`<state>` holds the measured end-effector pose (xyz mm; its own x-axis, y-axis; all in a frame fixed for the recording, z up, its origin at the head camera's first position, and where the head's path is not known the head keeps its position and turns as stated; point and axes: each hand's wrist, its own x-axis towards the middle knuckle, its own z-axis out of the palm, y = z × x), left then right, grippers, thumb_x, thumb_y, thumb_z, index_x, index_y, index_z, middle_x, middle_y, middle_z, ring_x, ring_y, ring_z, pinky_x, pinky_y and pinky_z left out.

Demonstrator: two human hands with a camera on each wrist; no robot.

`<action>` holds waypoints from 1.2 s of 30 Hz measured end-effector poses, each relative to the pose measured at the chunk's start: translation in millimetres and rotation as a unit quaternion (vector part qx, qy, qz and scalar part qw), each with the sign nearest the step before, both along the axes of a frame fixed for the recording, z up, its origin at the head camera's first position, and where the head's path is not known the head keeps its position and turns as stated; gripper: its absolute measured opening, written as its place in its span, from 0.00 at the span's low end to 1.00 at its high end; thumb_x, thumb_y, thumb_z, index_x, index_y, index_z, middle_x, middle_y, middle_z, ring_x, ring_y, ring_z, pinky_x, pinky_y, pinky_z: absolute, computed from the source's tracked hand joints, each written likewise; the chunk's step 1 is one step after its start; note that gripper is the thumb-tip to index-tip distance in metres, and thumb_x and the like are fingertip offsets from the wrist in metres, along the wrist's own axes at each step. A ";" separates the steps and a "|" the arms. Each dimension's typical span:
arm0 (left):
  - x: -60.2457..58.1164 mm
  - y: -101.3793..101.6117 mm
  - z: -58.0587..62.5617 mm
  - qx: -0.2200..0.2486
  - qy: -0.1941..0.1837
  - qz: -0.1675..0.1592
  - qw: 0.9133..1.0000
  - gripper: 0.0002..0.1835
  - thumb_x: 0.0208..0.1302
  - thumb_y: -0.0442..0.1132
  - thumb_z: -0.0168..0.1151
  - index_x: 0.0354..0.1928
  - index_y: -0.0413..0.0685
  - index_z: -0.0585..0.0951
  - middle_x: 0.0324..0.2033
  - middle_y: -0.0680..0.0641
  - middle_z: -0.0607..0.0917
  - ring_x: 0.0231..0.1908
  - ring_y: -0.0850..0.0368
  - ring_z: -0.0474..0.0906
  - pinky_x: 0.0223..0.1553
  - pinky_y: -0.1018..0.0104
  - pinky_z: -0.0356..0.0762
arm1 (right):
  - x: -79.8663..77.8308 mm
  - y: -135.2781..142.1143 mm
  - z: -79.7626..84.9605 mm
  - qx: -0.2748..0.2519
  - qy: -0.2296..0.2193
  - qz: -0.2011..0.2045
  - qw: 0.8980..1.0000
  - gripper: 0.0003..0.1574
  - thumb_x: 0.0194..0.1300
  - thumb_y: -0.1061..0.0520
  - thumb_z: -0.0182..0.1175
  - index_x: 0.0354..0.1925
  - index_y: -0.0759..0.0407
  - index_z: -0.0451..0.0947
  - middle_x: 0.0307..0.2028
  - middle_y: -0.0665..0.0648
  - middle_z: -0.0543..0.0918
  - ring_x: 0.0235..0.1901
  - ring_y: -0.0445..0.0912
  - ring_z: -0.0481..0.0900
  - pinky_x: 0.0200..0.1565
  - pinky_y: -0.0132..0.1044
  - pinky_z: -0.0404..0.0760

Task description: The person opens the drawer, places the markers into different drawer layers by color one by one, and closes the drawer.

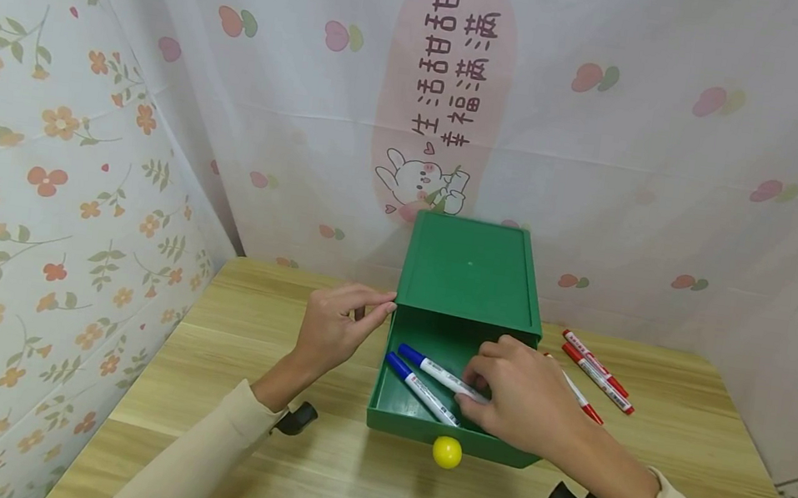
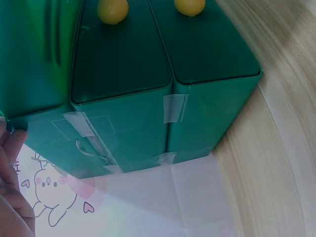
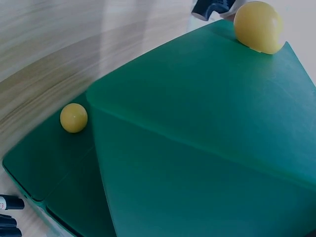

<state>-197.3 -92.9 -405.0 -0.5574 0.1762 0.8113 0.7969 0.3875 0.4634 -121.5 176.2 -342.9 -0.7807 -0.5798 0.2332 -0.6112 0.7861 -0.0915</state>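
A green drawer cabinet [image 1: 472, 267] stands on the table, its top drawer [image 1: 494, 448] pulled out, with a round yellow knob [image 1: 447, 452]. Two markers lie inside: one blue-capped marker [image 1: 426, 391] to the left, and another blue marker [image 1: 439, 372] beside it. My right hand [image 1: 524, 392] reaches into the drawer, thumb and fingers pinching the tail end of the second marker. At the cabinet's upper left front edge, my left hand [image 1: 336, 325] pinches with thumb and index finger. Fingers [image 2: 12, 148] show there in the left wrist view, close against the side wall.
Right of the cabinet lie red markers [image 1: 596, 363] and another red-ended marker [image 1: 586, 404], partly behind my hand. Dark-capped pens [image 3: 10, 203] appear in the right wrist view. Lower drawers [image 2: 123, 59] with yellow knobs are closed. A printed curtain [image 1: 292, 142] hangs behind the wooden table [image 1: 244, 330].
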 end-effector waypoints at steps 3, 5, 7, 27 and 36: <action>0.2 0.2 0.2 0.000 -0.003 0.000 1.000 0.08 0.60 0.37 0.71 0.41 0.44 0.90 0.32 0.52 0.89 0.20 0.65 0.72 0.18 0.74 0.66 | 0.2 0.1 -0.4 -0.003 -0.004 -0.001 1.000 0.08 0.55 0.45 0.70 0.28 0.46 0.85 0.28 0.42 0.79 0.28 0.38 0.69 0.23 0.28 0.69; 0.3 0.2 0.1 -0.001 -0.004 0.000 1.000 0.08 0.60 0.37 0.71 0.41 0.44 0.90 0.32 0.52 0.89 0.20 0.65 0.72 0.18 0.74 0.66 | 0.4 0.2 -0.7 -0.005 -0.005 -0.002 1.000 0.08 0.55 0.45 0.70 0.28 0.45 0.85 0.28 0.42 0.79 0.28 0.38 0.69 0.23 0.28 0.68; 0.3 0.3 0.2 -0.002 -0.004 0.001 1.000 0.08 0.60 0.37 0.71 0.41 0.44 0.90 0.32 0.52 0.89 0.20 0.65 0.72 0.18 0.74 0.67 | 0.6 0.2 -0.9 -0.008 -0.005 -0.001 1.000 0.08 0.55 0.45 0.70 0.28 0.45 0.85 0.28 0.42 0.79 0.28 0.38 0.69 0.23 0.28 0.68; 0.4 0.6 -1.2 -0.001 0.008 0.003 1.000 0.07 0.59 0.37 0.71 0.40 0.44 0.90 0.32 0.52 0.89 0.19 0.65 0.71 0.17 0.74 0.65 | 8.1 8.2 2.2 -0.074 0.054 -0.011 0.996 0.05 0.55 0.49 0.69 0.26 0.44 0.83 0.26 0.40 0.77 0.29 0.37 0.68 0.26 0.30 0.69; 0.8 0.1 -2.6 -0.003 0.005 0.005 1.000 0.08 0.60 0.37 0.71 0.40 0.44 0.90 0.32 0.52 0.89 0.19 0.65 0.72 0.18 0.74 0.66 | 25.7 17.3 1.6 -0.160 0.119 0.016 0.980 0.03 0.55 0.51 0.67 0.28 0.42 0.81 0.28 0.37 0.76 0.30 0.36 0.69 0.28 0.26 0.68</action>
<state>-196.5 -92.8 -407.6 -0.5508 0.1746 0.8162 0.7975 0.3987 0.4528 -95.8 193.5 -341.3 -0.6647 -0.4704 0.5804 -0.6691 0.7205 -0.1823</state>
